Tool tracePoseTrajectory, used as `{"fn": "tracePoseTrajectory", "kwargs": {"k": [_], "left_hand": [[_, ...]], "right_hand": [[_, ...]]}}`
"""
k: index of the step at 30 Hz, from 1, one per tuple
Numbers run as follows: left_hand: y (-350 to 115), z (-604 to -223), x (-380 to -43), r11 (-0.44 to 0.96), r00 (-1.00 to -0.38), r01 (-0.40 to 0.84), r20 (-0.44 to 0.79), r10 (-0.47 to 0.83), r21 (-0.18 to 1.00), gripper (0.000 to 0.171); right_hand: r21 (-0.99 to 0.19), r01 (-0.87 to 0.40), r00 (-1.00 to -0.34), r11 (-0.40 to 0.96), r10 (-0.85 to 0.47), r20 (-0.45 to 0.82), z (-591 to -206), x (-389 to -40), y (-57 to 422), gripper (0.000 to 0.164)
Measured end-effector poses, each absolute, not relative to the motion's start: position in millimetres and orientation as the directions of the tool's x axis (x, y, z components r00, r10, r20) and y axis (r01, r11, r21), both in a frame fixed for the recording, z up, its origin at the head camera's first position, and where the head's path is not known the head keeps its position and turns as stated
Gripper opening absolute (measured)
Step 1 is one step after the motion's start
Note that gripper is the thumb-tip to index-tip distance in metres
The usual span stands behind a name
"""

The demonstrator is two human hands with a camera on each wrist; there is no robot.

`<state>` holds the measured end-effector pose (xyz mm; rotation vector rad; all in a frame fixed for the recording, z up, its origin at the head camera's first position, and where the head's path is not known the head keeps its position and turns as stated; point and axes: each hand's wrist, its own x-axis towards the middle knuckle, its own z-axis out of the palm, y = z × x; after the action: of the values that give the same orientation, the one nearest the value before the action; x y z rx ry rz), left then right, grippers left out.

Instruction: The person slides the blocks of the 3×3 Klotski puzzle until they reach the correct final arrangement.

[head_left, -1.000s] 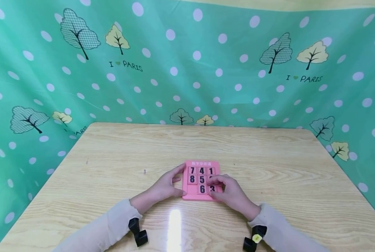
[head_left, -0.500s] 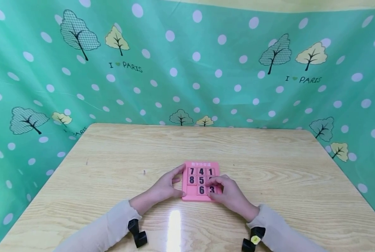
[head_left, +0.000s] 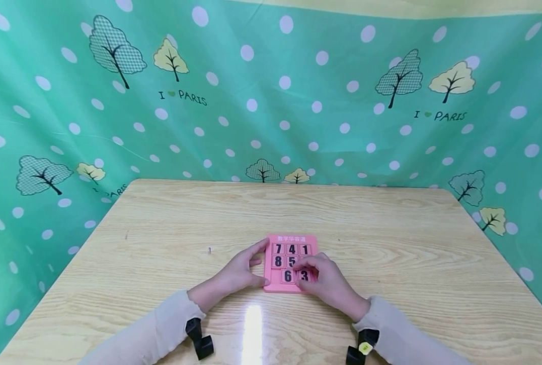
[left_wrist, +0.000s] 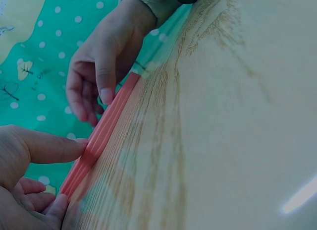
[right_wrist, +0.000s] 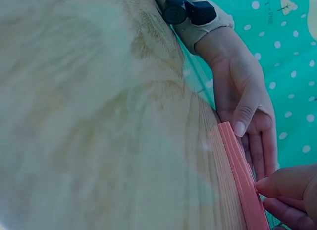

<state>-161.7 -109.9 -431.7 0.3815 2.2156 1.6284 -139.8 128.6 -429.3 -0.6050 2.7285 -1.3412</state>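
Your forearms [head_left: 145,327] slant inward. Your left hand [head_left: 237,270] holds thumb [head_left: 258,280] and forefinger [head_left: 257,247] wide apart; your right hand [head_left: 327,283] arches its forefinger, with a narrower gap to the thumb.

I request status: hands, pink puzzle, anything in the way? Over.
Left hand holding left edge of pink puzzle; right hand at tile 3. Tile 6 in bottom row, gap on its left. Right hand blocking view right of tile 5.
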Motion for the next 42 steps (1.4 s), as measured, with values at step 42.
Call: {"fn": "tracePoseTrajectory", "kwargs": {"k": [42], "left_hand": [[-111,-431,-161,0.292,-0.888,0.026,-0.112,0.445,0.956,0.097]], "right_hand": [[-0.79,-0.347,-0.911,0.506,-0.383,0.155,-429,-139,111,0.026]]}}
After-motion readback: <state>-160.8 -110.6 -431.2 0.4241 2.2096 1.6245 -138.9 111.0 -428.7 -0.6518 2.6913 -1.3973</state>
